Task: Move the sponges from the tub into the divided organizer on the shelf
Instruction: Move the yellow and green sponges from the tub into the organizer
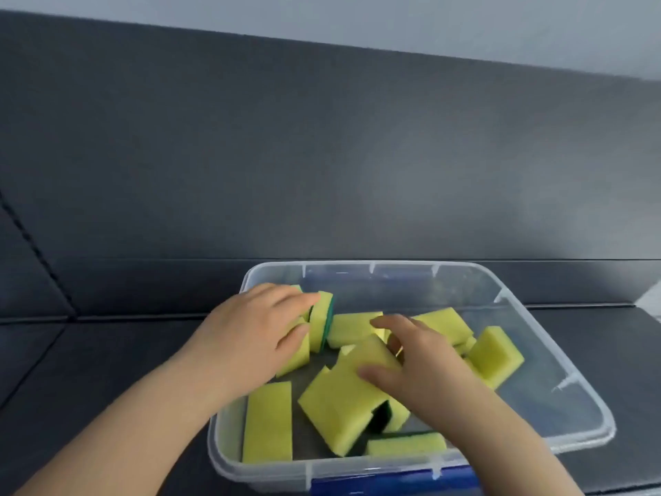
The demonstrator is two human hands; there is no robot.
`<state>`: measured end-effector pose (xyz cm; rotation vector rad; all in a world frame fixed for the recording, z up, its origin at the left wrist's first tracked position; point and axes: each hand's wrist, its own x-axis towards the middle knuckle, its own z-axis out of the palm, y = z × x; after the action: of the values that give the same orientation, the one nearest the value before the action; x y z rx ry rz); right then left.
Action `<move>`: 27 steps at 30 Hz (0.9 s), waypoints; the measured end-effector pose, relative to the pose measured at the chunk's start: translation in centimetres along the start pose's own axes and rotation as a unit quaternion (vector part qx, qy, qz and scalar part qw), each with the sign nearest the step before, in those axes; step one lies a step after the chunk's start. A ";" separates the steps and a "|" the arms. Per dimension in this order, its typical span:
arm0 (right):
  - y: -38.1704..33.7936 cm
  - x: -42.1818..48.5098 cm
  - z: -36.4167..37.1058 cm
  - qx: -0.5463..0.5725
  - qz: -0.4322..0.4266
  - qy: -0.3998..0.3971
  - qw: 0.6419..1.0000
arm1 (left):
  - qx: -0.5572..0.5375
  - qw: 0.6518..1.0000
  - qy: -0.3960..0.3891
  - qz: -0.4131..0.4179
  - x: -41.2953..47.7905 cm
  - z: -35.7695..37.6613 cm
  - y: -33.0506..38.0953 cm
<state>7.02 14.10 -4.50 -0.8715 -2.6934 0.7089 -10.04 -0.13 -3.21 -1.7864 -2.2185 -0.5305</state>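
Tub sits on dark padded seat, pale wall behind.

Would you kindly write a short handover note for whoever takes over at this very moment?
Left hand: grips an upright yellow foam sponge with a green scouring face at the tub's far-left side.
Right hand: thumb and fingers curl round a tilted yellow sponge mid-tub.
Clear plastic tub sits on a dark grey cushioned surface; other loose yellow sponges lie inside.
Done: nothing that this view shows; organizer and shelf are out of view.
Left: carry both gripped sponges over, then the rest.
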 end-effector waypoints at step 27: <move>9.1 -4.9 -3.3 0.115 0.036 0.208 0.971 | 0.215 0.945 -0.224 0.097 9.5 6.3 2.0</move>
<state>16.59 18.85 -6.62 -0.9391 -2.1738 0.7407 -9.97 11.37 -4.78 -1.9794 -2.1522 0.4175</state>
